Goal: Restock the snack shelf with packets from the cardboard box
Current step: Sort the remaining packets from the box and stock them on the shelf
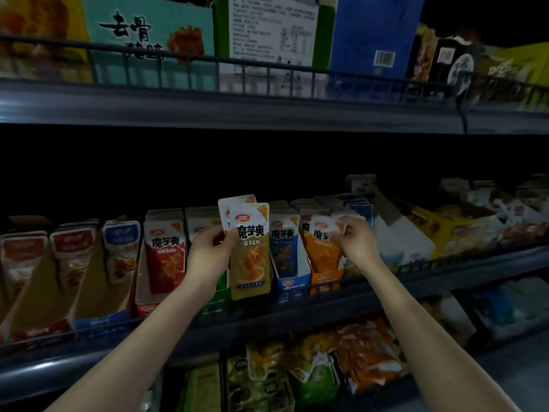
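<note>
Two olive-yellow packets [251, 263] are being held upright by the left hand [208, 251]. The thumb is being pressed against the left edge of the front packet, and the fingers are being curled behind the pair. Only the white upper corner of the rear packet is being shown, above and to the left of the front one. The pair is being held in front of the snack shelf [371, 295], over a green display carton [221, 292], between the row of red packets [165, 254] and the row of blue packets [283, 248].

The white top edge of an orange packet [323, 251] is being pinched by the right hand [355, 239] with curled fingertips. This packet is being supported, tilted backward, inside an orange display carton [326, 281] just beside the blue carton [289, 285].

Further packets are being displayed in angled cartons along the whole shelf. Large boxes, among them a teal box [148, 34], are being stored behind a wire rail on the upper shelf [237, 111]. Loose orange and green packets [365, 361] are being stocked on the level below.
</note>
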`<state>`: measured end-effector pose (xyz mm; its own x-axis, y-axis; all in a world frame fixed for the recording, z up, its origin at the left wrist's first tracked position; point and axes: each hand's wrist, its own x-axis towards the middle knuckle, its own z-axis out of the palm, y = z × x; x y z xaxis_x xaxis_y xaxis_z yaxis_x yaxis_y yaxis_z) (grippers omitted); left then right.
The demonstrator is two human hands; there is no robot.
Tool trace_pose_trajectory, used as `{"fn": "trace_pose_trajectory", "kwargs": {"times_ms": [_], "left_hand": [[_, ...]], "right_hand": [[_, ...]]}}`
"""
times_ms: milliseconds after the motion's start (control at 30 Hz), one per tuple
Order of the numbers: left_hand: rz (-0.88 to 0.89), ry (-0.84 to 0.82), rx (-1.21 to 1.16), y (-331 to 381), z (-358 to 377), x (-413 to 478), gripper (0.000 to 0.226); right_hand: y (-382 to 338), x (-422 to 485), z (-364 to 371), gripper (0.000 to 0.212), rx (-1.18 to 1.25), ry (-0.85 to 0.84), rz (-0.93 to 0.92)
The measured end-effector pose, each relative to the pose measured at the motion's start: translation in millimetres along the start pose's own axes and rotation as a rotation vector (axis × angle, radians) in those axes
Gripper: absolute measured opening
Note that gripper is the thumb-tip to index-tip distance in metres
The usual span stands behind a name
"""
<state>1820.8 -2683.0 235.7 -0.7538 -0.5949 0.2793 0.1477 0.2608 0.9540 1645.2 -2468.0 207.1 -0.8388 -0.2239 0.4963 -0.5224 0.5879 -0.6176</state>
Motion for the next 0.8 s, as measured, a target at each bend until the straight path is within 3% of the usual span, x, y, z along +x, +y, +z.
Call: {"fn": "trace_pose_trajectory", "kwargs": {"times_ms": [67, 233, 433, 567, 800], "left_hand": [[-0.006, -0.003, 0.016, -2, 3, 3, 0.005], [-0.008, -0.012, 0.06, -9, 5, 7, 0.022], [-0.034, -0.01, 0.051, -14, 5, 14, 0.021], [-0.042, -0.01, 0.045, -14, 4, 16, 0.019], [-0.038, -0.021, 0.038, -15, 6, 14, 0.021]], "right_hand": [[6, 5, 0, 0.04, -0.125, -0.076, -0.001], [9, 18, -14, 0.037, -0.397, -0.113, -0.147], [1, 42, -5, 0.032, -0.343, 0.014, -0.207], [4, 50, 10, 0.029, -0.546, 0.06, -0.385], [18, 47, 27, 0.045, -0.639, 0.213, -0.447]]}}
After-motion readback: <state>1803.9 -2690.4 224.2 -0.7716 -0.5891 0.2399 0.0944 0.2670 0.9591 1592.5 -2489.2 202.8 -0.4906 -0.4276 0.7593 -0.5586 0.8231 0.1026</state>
